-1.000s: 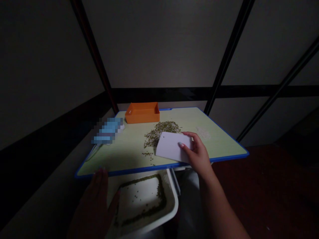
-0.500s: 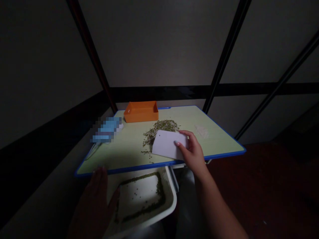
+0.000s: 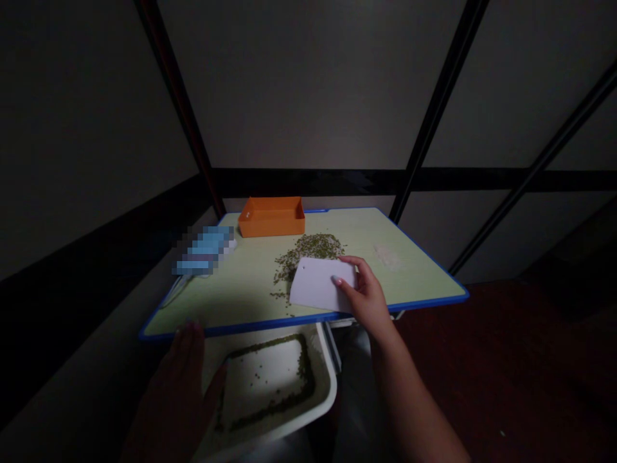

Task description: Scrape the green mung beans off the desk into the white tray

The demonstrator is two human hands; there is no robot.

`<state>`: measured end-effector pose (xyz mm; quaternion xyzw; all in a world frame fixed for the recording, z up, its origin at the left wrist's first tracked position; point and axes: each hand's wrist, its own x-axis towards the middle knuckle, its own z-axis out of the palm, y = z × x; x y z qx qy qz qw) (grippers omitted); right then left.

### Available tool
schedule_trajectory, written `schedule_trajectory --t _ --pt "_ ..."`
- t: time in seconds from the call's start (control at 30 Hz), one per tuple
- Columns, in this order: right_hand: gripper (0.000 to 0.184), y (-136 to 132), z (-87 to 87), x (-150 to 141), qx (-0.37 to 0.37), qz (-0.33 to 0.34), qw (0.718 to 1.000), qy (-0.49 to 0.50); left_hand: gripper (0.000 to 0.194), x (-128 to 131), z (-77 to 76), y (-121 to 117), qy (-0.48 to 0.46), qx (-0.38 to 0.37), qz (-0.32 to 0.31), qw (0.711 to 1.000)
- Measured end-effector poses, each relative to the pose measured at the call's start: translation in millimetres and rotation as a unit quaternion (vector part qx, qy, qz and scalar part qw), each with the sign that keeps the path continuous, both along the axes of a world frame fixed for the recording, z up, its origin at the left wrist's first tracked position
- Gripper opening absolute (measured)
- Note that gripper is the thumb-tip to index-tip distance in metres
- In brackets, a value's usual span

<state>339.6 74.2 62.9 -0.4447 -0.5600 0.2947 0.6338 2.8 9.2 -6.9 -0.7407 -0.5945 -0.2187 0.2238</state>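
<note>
From here I see the white card (image 3: 313, 286) has edged slightly left along the near side of the green grains (image 3: 315, 245), which look little changed, so the work seems barely advanced. The right hand (image 3: 369, 297) pinches the card, thumb on top. Left of and below the grains, the shadowed left hand (image 3: 173, 392) spreads its thumb by the white tub (image 3: 330, 386); I can't tell its grip.
</note>
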Motion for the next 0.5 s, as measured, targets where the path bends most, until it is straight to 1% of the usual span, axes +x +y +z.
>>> schedule_trajectory --t 0.13,0.33,0.5 --pt "0.033 -2.0 3.9 0.5 -0.006 0.008 1.0 -0.001 0.079 0.6 0.1 -0.5 -0.008 -0.014 0.002 1.0" --pt "0.034 -3.8 3.7 0.0 -0.011 0.01 1.0 -0.012 0.077 -0.5 -2.1 -0.1 -0.002 -0.004 0.003 1.0" --pt "0.034 -4.5 3.3 -3.2 -0.013 0.005 1.0 0.004 0.078 1.5 0.8 -0.6 0.003 0.011 -0.001 1.0"
